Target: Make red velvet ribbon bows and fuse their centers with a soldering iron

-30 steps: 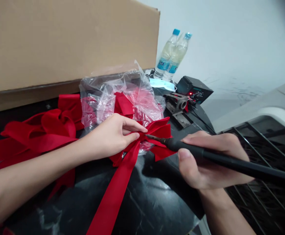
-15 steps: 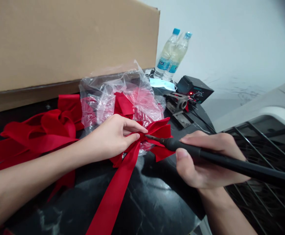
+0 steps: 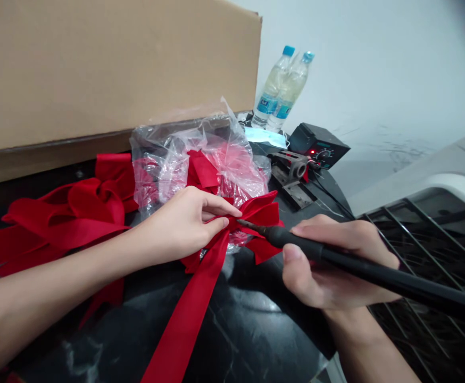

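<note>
My left hand (image 3: 190, 221) pinches the middle of a red ribbon bow (image 3: 258, 210), thumb and forefinger closed on the fabric. From that knot a long ribbon tail (image 3: 190, 314) runs down toward me over the table. My right hand (image 3: 336, 260) is wrapped round the black handle of a soldering iron (image 3: 296, 242). The iron's thin metal tip touches the bow's centre, right beside my left fingertips. Under and behind the bow lies a clear plastic bag (image 3: 172, 170) with more red ribbon inside. The exact contact point under the tip is too small to make out.
Red bows (image 3: 76, 213) lie in a pile at left on the black marbled table (image 3: 248, 330). A cardboard box (image 3: 116, 69) stands behind. Two bottles (image 3: 274, 90), a blue face mask (image 3: 264, 136), an iron stand (image 3: 292, 173) and a lit control box (image 3: 318, 146) are at back right.
My right hand and the iron have shifted slightly left, the tip staying at the bow's centre. My left hand keeps its pinch in the same place.
</note>
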Demonstrator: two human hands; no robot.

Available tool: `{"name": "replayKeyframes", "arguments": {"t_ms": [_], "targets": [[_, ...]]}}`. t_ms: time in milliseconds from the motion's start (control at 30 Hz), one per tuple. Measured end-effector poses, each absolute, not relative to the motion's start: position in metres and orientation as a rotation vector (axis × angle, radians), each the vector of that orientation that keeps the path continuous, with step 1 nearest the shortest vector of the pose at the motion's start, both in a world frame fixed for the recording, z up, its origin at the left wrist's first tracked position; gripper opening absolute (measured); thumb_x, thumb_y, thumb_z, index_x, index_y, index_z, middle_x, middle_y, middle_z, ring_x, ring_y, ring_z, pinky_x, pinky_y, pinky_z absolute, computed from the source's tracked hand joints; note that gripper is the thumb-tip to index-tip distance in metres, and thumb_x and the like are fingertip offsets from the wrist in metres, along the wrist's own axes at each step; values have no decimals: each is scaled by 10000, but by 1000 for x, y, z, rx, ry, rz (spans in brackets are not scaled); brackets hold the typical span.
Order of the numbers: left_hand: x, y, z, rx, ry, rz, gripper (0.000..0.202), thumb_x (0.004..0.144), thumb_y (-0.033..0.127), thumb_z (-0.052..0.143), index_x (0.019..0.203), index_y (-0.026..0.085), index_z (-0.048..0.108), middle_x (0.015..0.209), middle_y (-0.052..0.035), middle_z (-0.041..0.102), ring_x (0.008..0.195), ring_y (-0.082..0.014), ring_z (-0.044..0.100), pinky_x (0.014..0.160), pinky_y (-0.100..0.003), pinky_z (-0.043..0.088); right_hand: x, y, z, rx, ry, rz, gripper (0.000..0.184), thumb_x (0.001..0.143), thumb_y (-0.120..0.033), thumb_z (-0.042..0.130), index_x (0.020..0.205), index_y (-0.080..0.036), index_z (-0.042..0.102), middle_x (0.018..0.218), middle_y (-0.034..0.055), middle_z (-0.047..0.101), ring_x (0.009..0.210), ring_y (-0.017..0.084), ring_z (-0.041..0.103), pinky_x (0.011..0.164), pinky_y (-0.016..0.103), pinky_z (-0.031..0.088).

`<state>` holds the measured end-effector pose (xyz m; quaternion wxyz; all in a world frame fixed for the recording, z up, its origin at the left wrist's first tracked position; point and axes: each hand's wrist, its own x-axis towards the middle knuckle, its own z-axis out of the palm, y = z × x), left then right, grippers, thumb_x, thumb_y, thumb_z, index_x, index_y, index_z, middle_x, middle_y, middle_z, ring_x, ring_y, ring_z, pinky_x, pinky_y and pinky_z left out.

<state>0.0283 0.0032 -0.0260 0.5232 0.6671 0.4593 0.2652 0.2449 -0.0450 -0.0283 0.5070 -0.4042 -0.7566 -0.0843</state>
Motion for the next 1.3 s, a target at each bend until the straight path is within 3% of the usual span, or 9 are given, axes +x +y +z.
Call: {"name": "replayKeyframes", "arguments": {"t_ms": [233,500,733,1300], "targets": [[28,3,-25,1596,1100,633,222,893,199,677,1074,196,806,1086,-15,830,1036,-222,783,928,-270,621,245,-47,-28,-996,-1817,-244,175,709,-228,739,849,-245,635,640,-52,681,456,140,605,407,267,442],[28,2,-26,1553,1096,634,237,884,179,664,1074,200,805,1099,-23,827,1054,-234,779,917,-279,628,242,-53,-27,-919,-1722,-71,157,694,-152,687,818,-243,653,576,-29,616,408,152,540,361,300,389],[28,2,-25,1545,1097,634,245,886,144,645,1074,178,798,1065,-29,833,1022,-213,788,916,-261,620,241,-56,-31,-922,-1743,-85,213,691,-143,751,873,-231,687,674,-21,679,519,171,656,498,318,541],[28,2,-26,1641,1109,646,253,891,159,638,1077,192,807,1082,-3,830,1019,-201,784,919,-234,610,235,-47,-31,-778,-1847,-124,197,700,-111,707,837,-222,620,612,-52,645,445,127,615,404,252,491]]}}
